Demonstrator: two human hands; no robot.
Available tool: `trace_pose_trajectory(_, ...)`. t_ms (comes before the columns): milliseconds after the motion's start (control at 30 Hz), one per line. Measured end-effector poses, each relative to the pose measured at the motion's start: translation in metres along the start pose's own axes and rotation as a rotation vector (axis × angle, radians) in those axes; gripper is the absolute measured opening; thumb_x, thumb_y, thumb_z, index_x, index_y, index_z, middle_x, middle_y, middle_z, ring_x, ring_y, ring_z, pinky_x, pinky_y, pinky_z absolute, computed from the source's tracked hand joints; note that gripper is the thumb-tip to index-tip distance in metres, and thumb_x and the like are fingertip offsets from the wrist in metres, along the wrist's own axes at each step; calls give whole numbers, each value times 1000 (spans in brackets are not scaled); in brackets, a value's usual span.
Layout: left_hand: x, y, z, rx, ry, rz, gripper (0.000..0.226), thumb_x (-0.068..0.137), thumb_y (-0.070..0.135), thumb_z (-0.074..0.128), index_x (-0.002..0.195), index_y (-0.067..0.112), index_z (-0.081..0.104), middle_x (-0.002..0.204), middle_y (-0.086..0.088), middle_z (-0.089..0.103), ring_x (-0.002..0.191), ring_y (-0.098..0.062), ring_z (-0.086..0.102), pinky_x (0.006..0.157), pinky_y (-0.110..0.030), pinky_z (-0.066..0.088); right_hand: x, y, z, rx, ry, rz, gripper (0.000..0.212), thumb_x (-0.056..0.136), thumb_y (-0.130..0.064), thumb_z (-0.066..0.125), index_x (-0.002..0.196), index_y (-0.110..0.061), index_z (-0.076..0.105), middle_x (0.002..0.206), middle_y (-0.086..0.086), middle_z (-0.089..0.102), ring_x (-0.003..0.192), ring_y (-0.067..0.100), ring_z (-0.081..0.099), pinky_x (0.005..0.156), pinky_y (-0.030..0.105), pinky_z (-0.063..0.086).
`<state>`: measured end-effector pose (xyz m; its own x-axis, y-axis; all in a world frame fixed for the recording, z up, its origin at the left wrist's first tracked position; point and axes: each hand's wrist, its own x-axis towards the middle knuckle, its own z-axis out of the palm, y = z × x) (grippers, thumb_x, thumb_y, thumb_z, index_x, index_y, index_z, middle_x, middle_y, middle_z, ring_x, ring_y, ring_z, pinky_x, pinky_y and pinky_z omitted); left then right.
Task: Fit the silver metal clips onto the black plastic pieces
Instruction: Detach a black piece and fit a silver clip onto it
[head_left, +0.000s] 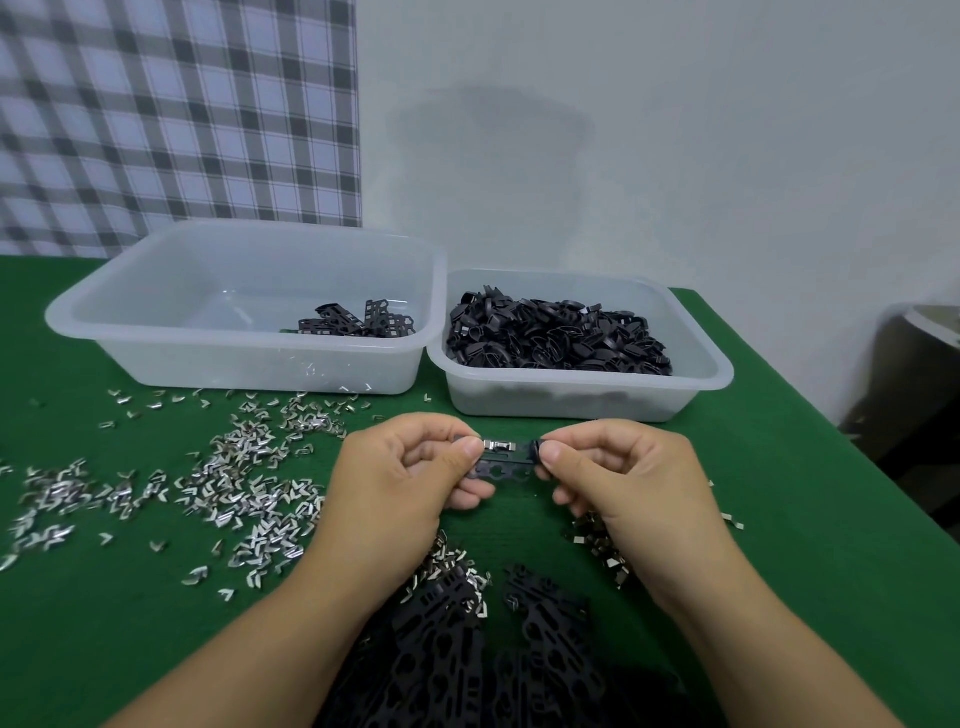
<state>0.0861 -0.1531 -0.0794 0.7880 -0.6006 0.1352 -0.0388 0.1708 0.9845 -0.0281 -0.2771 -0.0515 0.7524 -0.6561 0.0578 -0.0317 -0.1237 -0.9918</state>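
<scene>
A flat black plastic piece (506, 464) with holes is held level above the green table, between both hands. My left hand (400, 478) pinches its left end and my right hand (618, 473) pinches its right end. A silver metal clip (500, 445) sits on the piece's top edge, beside my left thumb. Many loose silver clips (228, 483) lie scattered on the table to the left. A pile of black plastic pieces (467, 649) lies near the front edge, between my forearms.
A large translucent bin (156, 332) at the back left holds a few black pieces. A smaller bin (717, 374) at the back right is full of black ring-like parts. More clips (597, 540) lie under my right wrist. The table edge runs down the right side.
</scene>
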Motion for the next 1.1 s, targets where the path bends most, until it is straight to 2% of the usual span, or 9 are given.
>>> trace_pose_trajectory(333, 0, 1, 0, -5, -2, 3, 13, 82, 2, 67, 75, 13, 70, 58, -8, 67, 55, -18, 70, 51, -18, 53, 1, 3, -1, -11, -24, -2, 3, 76, -9, 71, 76, -13, 72, 62, 3, 68, 52, 7, 58, 50, 17, 47)
trace_pose_trajectory(533, 0, 0, 0, 29, -30, 34, 15, 83, 1, 65, 78, 14, 70, 60, -8, 69, 56, -15, 70, 52, -16, 52, 1, 3, 2, 8, -127, 41, 14, 86, -6, 60, 87, -13, 72, 65, 4, 67, 58, 12, 60, 61, 20, 51)
trace_pose_trajectory(633, 0, 0, 0, 25, -41, 44, 15, 83, 0, 64, 80, 13, 69, 61, -8, 69, 56, -14, 69, 52, -17, 53, 0, 3, 3, -12, -146, 36, 15, 88, -4, 56, 88, -11, 70, 65, 0, 65, 59, 9, 59, 61, 18, 50)
trace_pose_trajectory(933, -1, -1, 0, 29, -77, 60, 15, 84, -1, 63, 82, 13, 68, 59, -3, 67, 57, -13, 69, 54, -17, 54, 4, 5, 6, -102, -99, -35, 22, 88, -2, 56, 79, -18, 69, 57, -6, 61, 53, 2, 52, 55, 12, 44)
trace_pose_trajectory(1100, 0, -2, 0, 18, -40, 56, 6, 83, 7, 66, 83, 12, 69, 67, -10, 70, 61, -15, 70, 56, -17, 54, 1, 7, 12, -232, -23, -179, 23, 86, -5, 59, 79, -25, 69, 61, -11, 63, 55, 0, 54, 57, 10, 44)
